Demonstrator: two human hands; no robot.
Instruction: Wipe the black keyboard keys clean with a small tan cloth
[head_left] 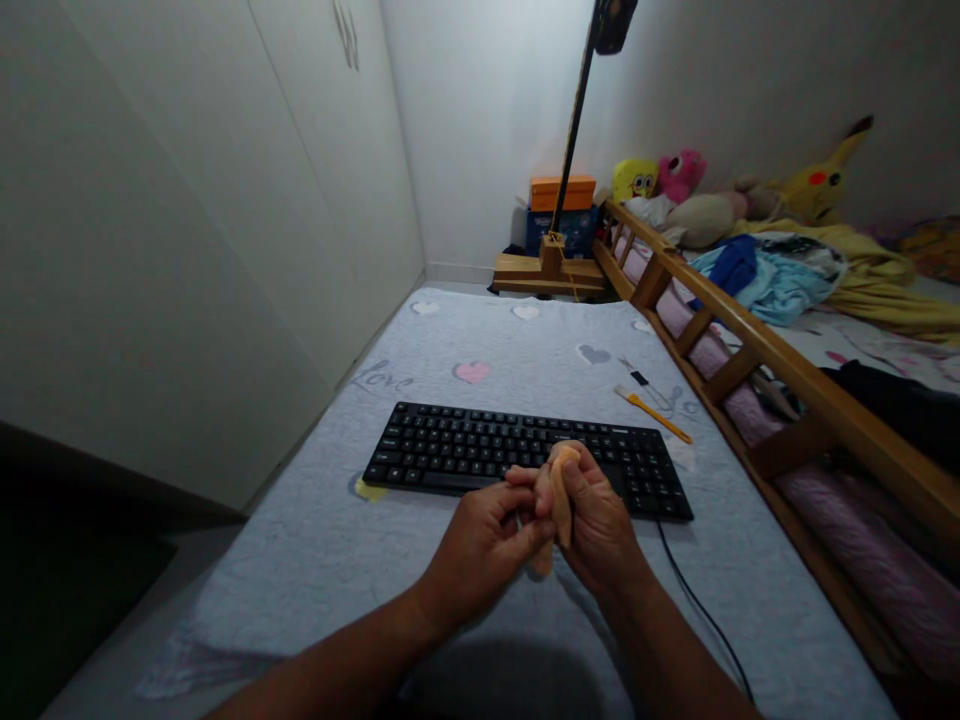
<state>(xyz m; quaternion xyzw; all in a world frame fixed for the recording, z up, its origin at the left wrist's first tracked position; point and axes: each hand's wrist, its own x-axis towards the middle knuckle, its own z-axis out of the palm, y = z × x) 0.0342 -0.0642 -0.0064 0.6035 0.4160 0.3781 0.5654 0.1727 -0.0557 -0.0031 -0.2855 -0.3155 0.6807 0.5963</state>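
Observation:
Both hands meet over the front edge of a black keyboard (480, 445), which lies on a light grey patterned cover (300, 560). My right hand (604, 520) is closed around a small orange cloth (562, 495), folded up between thumb and fingers. From the left, my left hand (484, 540) reaches in with its fingers bent and its thumb pressed near the cloth's lower end. Part of the cloth hangs below the fingers. The fingertips overlap, so some of the grip is hidden. Several keys in the middle are covered by the hands.
A yellow-handled brush (660, 415) and a thin tool with a black grip (640, 378) lie beyond the keyboard at right. The keyboard cable (697, 600) runs toward me. A wooden bed rail (757, 350) borders the right, a white wardrobe (225, 200) the left. A lamp stand (574, 130) rises behind.

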